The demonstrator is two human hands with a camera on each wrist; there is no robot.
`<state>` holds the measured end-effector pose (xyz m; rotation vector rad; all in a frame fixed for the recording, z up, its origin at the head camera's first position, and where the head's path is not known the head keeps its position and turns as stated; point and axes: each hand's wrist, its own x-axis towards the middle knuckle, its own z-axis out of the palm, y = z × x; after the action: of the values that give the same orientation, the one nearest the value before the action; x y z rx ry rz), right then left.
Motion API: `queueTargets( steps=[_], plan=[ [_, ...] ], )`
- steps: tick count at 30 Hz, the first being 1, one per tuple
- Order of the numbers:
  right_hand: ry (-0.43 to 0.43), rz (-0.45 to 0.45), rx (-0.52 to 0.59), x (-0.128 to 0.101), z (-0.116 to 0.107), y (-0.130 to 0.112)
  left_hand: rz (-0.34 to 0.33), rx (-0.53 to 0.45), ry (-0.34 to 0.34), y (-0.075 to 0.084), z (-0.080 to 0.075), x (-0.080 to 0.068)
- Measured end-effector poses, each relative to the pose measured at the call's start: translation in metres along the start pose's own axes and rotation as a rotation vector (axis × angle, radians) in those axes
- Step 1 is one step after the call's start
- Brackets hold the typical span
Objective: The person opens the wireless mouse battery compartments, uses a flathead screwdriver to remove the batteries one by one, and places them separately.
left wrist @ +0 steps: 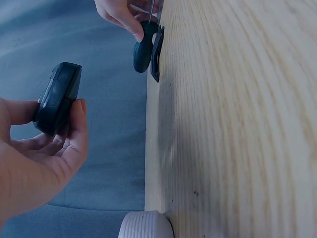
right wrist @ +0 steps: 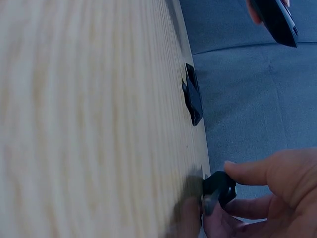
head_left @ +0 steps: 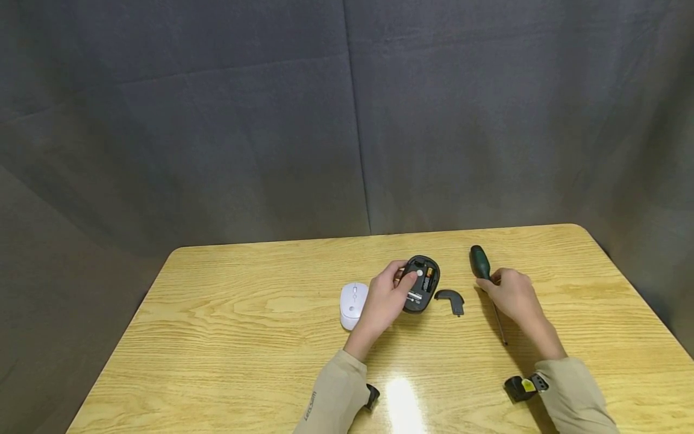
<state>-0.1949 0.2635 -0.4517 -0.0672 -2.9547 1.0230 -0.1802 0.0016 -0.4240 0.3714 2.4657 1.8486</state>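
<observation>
My left hand [head_left: 386,296] holds a black computer mouse [head_left: 414,299] above the table, underside up, thumb across its base. Its battery bay is uncovered, and a battery [head_left: 428,278] shows inside. To the right, my right hand [head_left: 512,294] pinches a screwdriver [head_left: 480,263] where its dark green handle meets the shaft; the handle points away and the tip toward me. Between the hands lies a curved black battery cover [head_left: 453,301], seen edge-on in the right wrist view [right wrist: 193,95]. A white mouse [head_left: 353,303] sits left of my left hand, partly behind the forearm.
The wooden table [head_left: 217,337] runs back to a grey curtain [head_left: 244,132] hanging behind it. Black wrist cameras [head_left: 520,389] are strapped near both sleeves. A bright glare patch lies on the tabletop between the forearms.
</observation>
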Motion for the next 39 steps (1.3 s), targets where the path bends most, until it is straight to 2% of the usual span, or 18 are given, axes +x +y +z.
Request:
queueTargets(
  steps=[8, 12, 16, 20, 23, 27, 30, 34, 39],
  plan=[
    [-0.024, 0.001, 0.028, 0.001, -0.004, 0.000, -0.006, 0.005, 0.004, -0.001, 0.000, 0.000],
    [-0.070, 0.031, 0.139, 0.000, -0.010, 0.000, -0.007, -0.008, 0.002, -0.002, 0.001, 0.000],
    [-0.138, 0.119, 0.386, 0.001, -0.018, -0.002, -0.007, -0.019, 0.000, -0.004, 0.001, 0.001],
    [-0.140, 0.151, 0.680, 0.003, -0.024, -0.008, -0.011, -0.045, -0.003, -0.006, 0.002, 0.001],
    [-0.145, 0.145, 1.010, 0.002, -0.031, -0.013, -0.022, -0.075, 0.002, -0.006, 0.002, 0.002],
    [-0.205, 0.119, 1.526, -0.002, -0.039, -0.017, -0.030, -0.094, 0.009, -0.006, 0.003, 0.003],
    [-0.240, 0.054, 1.768, -0.004, -0.040, -0.021, -0.032, -0.091, 0.010, -0.006, 0.003, 0.003],
    [-0.207, -0.064, 1.903, -0.008, -0.039, -0.030, -0.036, -0.081, 0.009, -0.004, 0.003, 0.002],
    [-0.081, -0.193, 1.835, -0.014, -0.041, -0.042, -0.048, -0.072, 0.005, -0.002, 0.002, 0.001]
  ],
)
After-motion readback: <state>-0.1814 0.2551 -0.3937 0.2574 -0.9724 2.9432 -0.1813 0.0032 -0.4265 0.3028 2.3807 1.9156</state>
